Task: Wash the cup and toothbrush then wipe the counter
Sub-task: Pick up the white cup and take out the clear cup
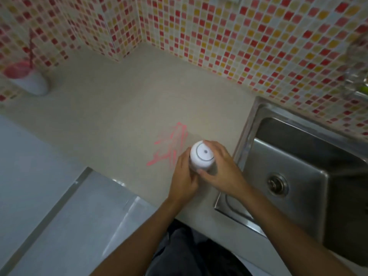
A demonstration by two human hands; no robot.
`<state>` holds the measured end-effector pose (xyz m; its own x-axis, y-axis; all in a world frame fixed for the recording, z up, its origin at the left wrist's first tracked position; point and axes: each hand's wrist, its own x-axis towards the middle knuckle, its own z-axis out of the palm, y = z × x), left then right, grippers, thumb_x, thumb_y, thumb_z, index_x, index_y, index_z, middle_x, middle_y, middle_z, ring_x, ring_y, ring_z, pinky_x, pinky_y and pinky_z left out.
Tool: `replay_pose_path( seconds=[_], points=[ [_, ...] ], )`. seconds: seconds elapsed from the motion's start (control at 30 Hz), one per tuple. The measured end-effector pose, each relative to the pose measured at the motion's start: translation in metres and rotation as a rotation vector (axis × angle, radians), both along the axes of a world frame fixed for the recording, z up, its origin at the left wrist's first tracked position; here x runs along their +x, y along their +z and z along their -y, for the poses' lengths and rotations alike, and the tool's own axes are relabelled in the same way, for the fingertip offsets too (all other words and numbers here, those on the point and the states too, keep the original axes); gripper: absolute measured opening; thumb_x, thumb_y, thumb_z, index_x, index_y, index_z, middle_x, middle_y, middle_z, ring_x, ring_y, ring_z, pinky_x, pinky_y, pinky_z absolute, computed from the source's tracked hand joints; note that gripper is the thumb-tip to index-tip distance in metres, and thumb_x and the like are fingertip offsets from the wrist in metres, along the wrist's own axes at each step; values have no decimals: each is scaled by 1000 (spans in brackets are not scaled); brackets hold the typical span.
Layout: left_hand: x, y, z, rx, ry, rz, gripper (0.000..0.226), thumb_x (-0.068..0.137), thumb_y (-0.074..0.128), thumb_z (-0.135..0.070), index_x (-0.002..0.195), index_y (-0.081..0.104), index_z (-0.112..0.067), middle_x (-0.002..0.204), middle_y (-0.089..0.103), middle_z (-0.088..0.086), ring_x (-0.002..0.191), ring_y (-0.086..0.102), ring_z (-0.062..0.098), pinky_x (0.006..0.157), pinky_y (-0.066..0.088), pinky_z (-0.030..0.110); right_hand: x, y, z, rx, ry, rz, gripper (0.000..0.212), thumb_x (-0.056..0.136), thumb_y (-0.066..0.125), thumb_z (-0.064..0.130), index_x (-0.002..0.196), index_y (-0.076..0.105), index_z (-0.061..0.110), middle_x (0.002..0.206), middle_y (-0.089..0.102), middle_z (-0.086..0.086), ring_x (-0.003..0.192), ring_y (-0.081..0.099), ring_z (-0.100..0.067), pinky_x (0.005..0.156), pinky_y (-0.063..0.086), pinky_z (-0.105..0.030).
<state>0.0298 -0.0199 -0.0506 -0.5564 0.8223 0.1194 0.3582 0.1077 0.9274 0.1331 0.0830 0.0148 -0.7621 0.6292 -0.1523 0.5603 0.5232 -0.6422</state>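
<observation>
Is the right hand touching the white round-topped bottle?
Touching. The head view shows the right hand wrapped round the white round-topped bottle.

A matt, finely speckled beige counter [123,108], streaked with chalky pink marks [173,144], meets a brushed-metal sink [288,156] with a dull sheen and a brighter metal drain [277,184]. Glazed mosaic tiles [258,46] line the wall; the white bottle [202,156] and the blurred cup [33,84] look like smooth plastic
</observation>
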Motion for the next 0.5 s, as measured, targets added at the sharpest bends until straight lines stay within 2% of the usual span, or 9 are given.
replay_pose_path(
  seconds=[0.1, 0.2, 0.23, 0.37, 0.43, 0.5],
  points=[
    [9, -5, -10, 15, 43, 72, 70, 84, 69, -9, 144, 33, -14, 140, 45, 1, 131, 45, 16, 108, 40, 41, -9, 4, 4, 26, -99, -42, 83, 69, 76, 53, 138, 31, 39, 139, 39, 5, 125, 46, -17, 99, 46, -40],
    [17, 3, -17, 18, 97, 166, 73, 79, 77, -14, 135, 36, -34, 128, 48, -20, 119, 51, 4, 100, 46, 27, -19, 5, 12, 62, -185, -2, 83, 64, 79, 55, 130, 30, 42, 131, 43, 4, 116, 52, -20, 88, 51, -42],
    [17, 2, -20, 24, 99, 214, 71, 78, 78, -15, 133, 37, -34, 122, 50, -24, 114, 54, 2, 96, 48, 25, -23, 5, 14, 79, -212, 12, 83, 64, 78, 58, 129, 30, 41, 128, 44, 3, 113, 53, -22, 86, 52, -42],
    [15, -19, -27, -61, 152, 349, 86, 75, 81, -31, 142, 32, -10, 122, 58, -15, 111, 60, 4, 92, 53, 39, -34, 4, 17, 160, -273, 94, 82, 66, 74, 61, 131, 31, 35, 121, 47, -1, 105, 55, -25, 77, 49, -35],
    [15, -22, -29, -88, 167, 371, 81, 79, 78, -34, 142, 33, -11, 122, 61, -11, 110, 61, 3, 93, 53, 38, -34, 7, 16, 153, -266, 116, 83, 68, 73, 58, 135, 30, 33, 122, 47, -3, 106, 56, -27, 78, 48, -35],
    [15, -20, -32, -82, 166, 352, 69, 81, 76, -29, 137, 39, -15, 118, 64, -7, 107, 63, 4, 95, 52, 31, -35, 10, 12, 132, -247, 139, 86, 69, 74, 55, 138, 27, 33, 123, 46, -2, 106, 56, -26, 77, 44, -31]
  ],
)
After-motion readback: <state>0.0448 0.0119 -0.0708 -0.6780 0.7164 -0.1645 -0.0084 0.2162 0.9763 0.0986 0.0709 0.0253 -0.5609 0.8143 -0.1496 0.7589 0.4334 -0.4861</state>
